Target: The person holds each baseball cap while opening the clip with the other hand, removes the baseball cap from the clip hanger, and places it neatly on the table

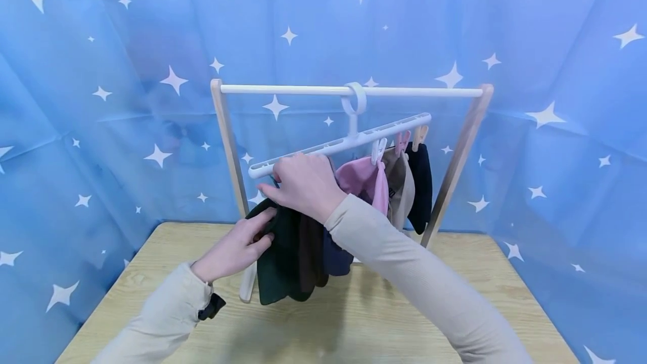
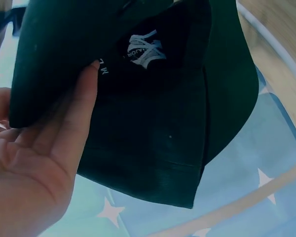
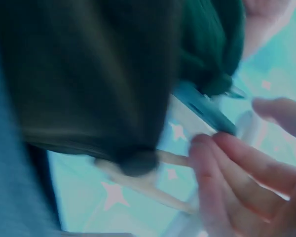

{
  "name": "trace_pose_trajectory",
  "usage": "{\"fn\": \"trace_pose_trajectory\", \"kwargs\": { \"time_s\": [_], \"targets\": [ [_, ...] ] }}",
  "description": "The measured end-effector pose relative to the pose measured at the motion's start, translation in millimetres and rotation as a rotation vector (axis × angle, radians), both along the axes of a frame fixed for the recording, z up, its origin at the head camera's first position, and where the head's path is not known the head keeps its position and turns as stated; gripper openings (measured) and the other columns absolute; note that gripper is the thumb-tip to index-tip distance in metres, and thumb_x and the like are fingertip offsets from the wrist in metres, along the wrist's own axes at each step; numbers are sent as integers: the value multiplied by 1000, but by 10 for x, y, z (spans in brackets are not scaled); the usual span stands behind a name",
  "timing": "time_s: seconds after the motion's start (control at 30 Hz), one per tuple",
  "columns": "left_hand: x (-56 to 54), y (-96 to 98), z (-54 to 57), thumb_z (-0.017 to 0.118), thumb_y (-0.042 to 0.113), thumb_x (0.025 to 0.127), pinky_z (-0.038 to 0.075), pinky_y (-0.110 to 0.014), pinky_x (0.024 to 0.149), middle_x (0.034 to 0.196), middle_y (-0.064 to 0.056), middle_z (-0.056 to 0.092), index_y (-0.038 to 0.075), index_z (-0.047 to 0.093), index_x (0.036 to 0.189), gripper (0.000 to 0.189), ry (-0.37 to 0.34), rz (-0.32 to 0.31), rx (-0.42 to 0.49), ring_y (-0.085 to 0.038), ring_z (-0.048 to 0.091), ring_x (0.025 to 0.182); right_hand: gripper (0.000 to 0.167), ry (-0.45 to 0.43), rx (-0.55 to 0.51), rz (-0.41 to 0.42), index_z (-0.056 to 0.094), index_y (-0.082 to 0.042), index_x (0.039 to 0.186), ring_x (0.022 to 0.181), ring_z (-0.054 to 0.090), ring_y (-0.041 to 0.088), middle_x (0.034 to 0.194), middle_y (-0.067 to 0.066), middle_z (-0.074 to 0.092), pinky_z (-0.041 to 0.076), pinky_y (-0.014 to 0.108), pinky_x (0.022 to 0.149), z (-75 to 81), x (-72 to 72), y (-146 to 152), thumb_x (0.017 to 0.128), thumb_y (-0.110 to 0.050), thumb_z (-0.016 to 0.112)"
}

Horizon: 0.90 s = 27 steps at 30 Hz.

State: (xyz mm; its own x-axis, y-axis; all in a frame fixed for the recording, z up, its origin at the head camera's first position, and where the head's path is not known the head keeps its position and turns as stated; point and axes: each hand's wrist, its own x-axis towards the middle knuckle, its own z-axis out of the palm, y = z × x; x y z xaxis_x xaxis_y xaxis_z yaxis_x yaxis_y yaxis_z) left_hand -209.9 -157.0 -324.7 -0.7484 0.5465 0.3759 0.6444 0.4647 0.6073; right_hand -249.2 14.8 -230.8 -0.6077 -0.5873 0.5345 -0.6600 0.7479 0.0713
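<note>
My left hand (image 1: 240, 246) holds a dark green cap (image 1: 278, 263) by its lower left side. In the left wrist view the fingers (image 2: 81, 108) lie inside the cap's opening, with the thumb on the outer side and white lettering showing inside. My right hand (image 1: 310, 184) is at the low left end of a white hanger (image 1: 354, 136). Its fingertips meet the end of a teal clothes peg (image 3: 207, 111) beside the gathered green cap, with the thumb opposite; this view is blurred. A brown cap (image 1: 310, 251) and a navy cap (image 1: 337, 257) hang just right of the green one.
The hanger tilts, right end higher, from the white rail (image 1: 293, 90) of a wooden-legged rack. Pegs hold a pink cap (image 1: 359, 176), a beige cap (image 1: 404, 190) and a black cap (image 1: 420, 195) on its right half. Below is a wooden table (image 1: 172, 235); a blue starred curtain (image 1: 323, 10) surrounds it.
</note>
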Motion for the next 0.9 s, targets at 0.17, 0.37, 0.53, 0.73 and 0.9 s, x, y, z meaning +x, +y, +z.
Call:
{"fn": "trace_pose_trajectory", "kwargs": {
  "time_s": [0.17, 0.37, 0.53, 0.73, 0.9],
  "targets": [
    [68, 65, 31, 47, -5, 95, 36, -27, 50, 63, 7, 37, 2, 50, 121, 27, 13, 1, -30, -4, 33, 46, 58, -66, 80, -96, 39, -16, 51, 38, 33, 12, 47, -4, 26, 21, 24, 37, 122, 56, -70, 84, -55, 67],
    [123, 121, 20, 46, -6, 94, 36, -24, 48, 57, 11, 34, 0, 50, 121, 28, 36, -31, -35, -1, 31, 43, 54, -115, 112, -195, 45, -16, 55, 38, 37, 13, 47, -4, 29, 24, 24, 36, 108, 155, -132, 82, -56, 68],
    [140, 119, 29, 46, -5, 96, 41, -26, 54, 64, 9, 41, 0, 49, 125, 30, 29, -53, -24, -2, 40, 49, 50, -179, 61, -223, 43, -15, 56, 39, 34, 12, 48, -4, 27, 23, 24, 36, 126, 153, -113, 81, -50, 70],
    [158, 52, 29, 45, -2, 99, 45, -31, 71, 91, -4, 56, 0, 47, 134, 35, -86, -12, -8, -10, 53, 68, 52, -425, -83, -137, 46, -13, 48, 37, 34, 12, 42, -3, 33, 21, 23, 37, 146, 46, -26, 80, -45, 71],
    [144, 21, 23, 45, 1, 100, 43, -33, 74, 98, -3, 55, 6, 49, 134, 35, -122, 20, -2, -16, 53, 84, 47, -648, -191, -76, 66, -9, 51, 48, 55, 17, 50, 1, 60, 28, 25, 41, 157, -52, 55, 81, -45, 73]
  ]
}}
